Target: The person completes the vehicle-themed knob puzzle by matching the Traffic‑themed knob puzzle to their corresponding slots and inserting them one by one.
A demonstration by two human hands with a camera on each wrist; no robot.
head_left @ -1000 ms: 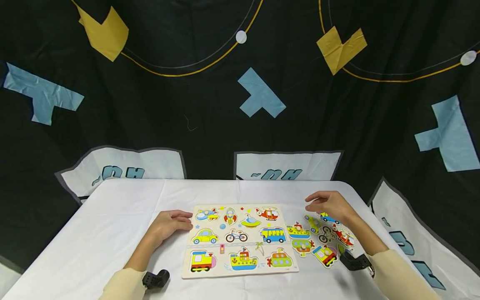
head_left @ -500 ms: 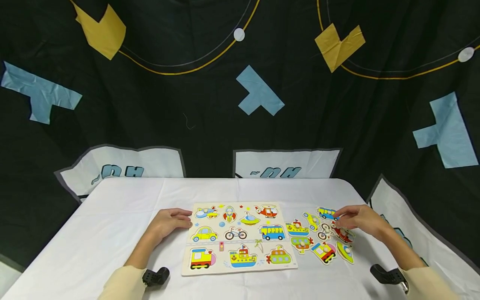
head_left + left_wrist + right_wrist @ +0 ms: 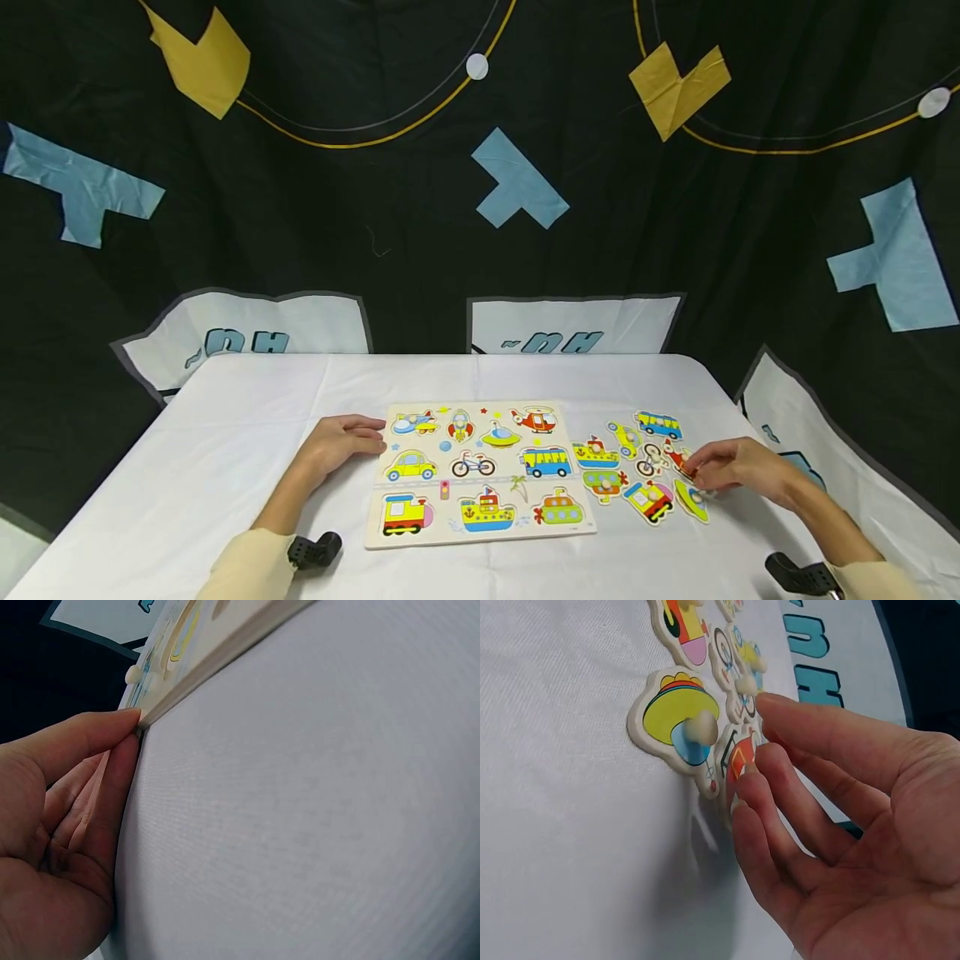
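My left hand (image 3: 341, 446) rests at the left edge of the wooden knob puzzle board (image 3: 442, 492), thumb and fingertips touching its side. In the left wrist view a pale knob (image 3: 133, 674) shows just past those fingertips. On the right, my right hand (image 3: 738, 468) hovers low with bent fingers over the red helicopter piece (image 3: 675, 457), partly hiding it. The right wrist view shows nothing held between thumb and fingers. Beside that hand lies the green and yellow flying saucer piece (image 3: 667, 712), its knob facing up.
Loose pieces lie close together right of the board: bus (image 3: 658, 424), car (image 3: 624, 438), bicycle (image 3: 651, 460), ship (image 3: 596, 452), submarine (image 3: 604, 485) and train (image 3: 649, 502). A white cloth (image 3: 247, 400) covers the table; a black curtain (image 3: 420, 250) hangs behind.
My right hand has come down from above the bus piece and moved right and toward me, uncovering the bus and the saucer piece. My left hand stays at the board's edge.
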